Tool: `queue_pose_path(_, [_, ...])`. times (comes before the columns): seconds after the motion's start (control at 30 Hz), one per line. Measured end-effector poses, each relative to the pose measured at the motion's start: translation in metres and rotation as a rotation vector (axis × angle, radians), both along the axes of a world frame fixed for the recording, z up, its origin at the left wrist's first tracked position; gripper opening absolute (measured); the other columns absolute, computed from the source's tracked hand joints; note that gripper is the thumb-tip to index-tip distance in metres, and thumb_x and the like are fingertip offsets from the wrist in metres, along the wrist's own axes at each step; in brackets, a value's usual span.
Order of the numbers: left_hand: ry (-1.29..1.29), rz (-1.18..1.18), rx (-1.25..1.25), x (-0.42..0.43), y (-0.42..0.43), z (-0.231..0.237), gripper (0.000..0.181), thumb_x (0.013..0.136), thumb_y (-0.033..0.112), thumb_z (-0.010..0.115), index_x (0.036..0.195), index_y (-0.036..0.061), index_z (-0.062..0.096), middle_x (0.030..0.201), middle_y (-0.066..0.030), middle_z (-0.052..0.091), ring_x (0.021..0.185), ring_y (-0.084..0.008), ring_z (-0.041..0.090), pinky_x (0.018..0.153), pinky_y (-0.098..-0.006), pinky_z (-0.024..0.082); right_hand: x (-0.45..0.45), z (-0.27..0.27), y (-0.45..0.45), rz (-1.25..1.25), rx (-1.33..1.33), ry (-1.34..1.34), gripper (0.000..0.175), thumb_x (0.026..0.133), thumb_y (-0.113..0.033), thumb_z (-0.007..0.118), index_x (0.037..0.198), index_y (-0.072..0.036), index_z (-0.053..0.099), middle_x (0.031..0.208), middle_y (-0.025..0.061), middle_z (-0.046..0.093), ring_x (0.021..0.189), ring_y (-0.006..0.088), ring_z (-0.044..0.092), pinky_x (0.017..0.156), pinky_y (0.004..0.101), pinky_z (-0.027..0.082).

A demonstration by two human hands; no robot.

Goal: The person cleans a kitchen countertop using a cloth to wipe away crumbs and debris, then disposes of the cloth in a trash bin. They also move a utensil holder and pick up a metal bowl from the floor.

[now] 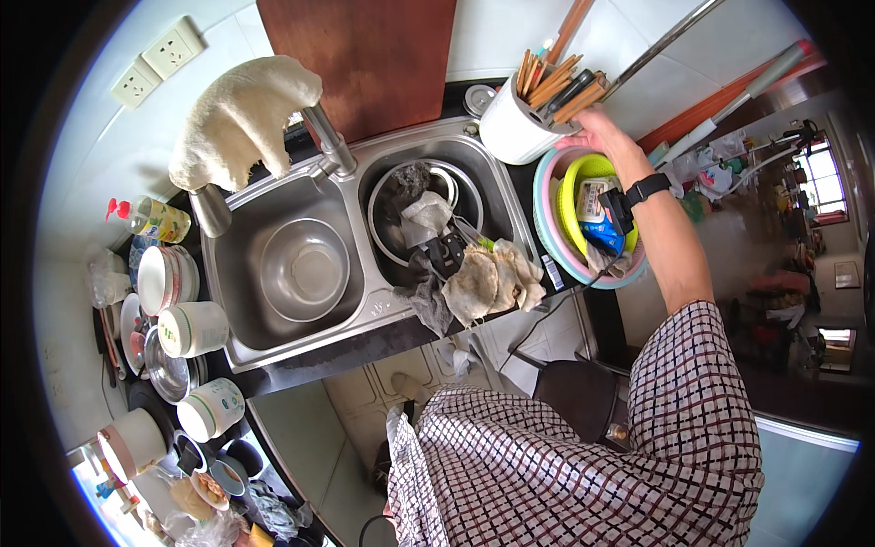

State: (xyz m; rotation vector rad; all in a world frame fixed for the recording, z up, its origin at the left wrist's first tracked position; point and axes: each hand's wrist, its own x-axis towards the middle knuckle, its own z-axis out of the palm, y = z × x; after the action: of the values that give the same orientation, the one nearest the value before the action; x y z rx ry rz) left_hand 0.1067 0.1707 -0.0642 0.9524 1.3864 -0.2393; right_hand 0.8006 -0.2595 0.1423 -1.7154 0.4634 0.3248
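My right hand (593, 130) is at the right side of a white cylindrical utensil holder (504, 130), gripping it near the rim; part of the fingers is hidden behind it. Wooden chopsticks (547, 78) and dark-handled utensils (580, 82) stand in the holder. Below my right wrist are nested plastic basins (545, 222) with a lime-green basket (569, 205) inside, holding a blue packet (603, 234). My left hand is out of view. Before me is a double stainless steel sink (355, 212) with a metal bowl (305, 270) in the left basin.
Grey and beige rags (489, 277) drape over the sink's front edge. A pale cloth (239, 113) hangs over the faucet (335, 147). Stacked bowls (164, 273), white jars (195, 329) and a dish soap bottle (158, 219) crowd the left counter. A dark stool (574, 393) stands below.
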Motion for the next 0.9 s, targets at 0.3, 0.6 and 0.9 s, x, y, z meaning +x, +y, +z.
queue_pose_path(0.3, [0.010, -0.027, -0.009, 0.003, 0.002, 0.004, 0.031, 0.092, 0.018, 0.061, 0.108, -0.0076, 0.059, 0.098, -0.0132, 0.064, 0.088, -0.0148, 0.060, 0.076, -0.0247, 0.047, 0.000, 0.000, -0.001, -0.022, -0.075, 0.038, 0.032, 0.094, -0.008, 0.038, 0.122, 0.006, 0.045, 0.109, 0.0211, 0.057, 0.072, 0.0434, 0.067, 0.055, 0.0399, 0.063])
queue_pose_path(0.6, [0.002, -0.025, -0.003, 0.004, 0.001, -0.001, 0.033, 0.091, 0.019, 0.061, 0.110, -0.0081, 0.059, 0.100, -0.0139, 0.065, 0.090, -0.0151, 0.061, 0.078, -0.0248, 0.047, 0.004, 0.003, -0.017, 0.065, -0.099, 0.070, 0.040, 0.095, -0.019, 0.044, 0.129, 0.000, 0.044, 0.121, 0.0183, 0.054, 0.072, 0.0377, 0.068, 0.057, 0.0360, 0.062])
queue_pose_path(0.9, [-0.016, -0.023, -0.002, 0.009, -0.003, -0.006, 0.034, 0.091, 0.019, 0.061, 0.111, -0.0087, 0.059, 0.101, -0.0146, 0.065, 0.092, -0.0154, 0.061, 0.080, -0.0248, 0.048, -0.013, -0.005, -0.048, -0.030, 0.082, 0.177, 0.037, 0.098, -0.024, 0.038, 0.121, 0.003, 0.050, 0.111, 0.0285, 0.059, 0.092, 0.0363, 0.066, 0.074, 0.0350, 0.060])
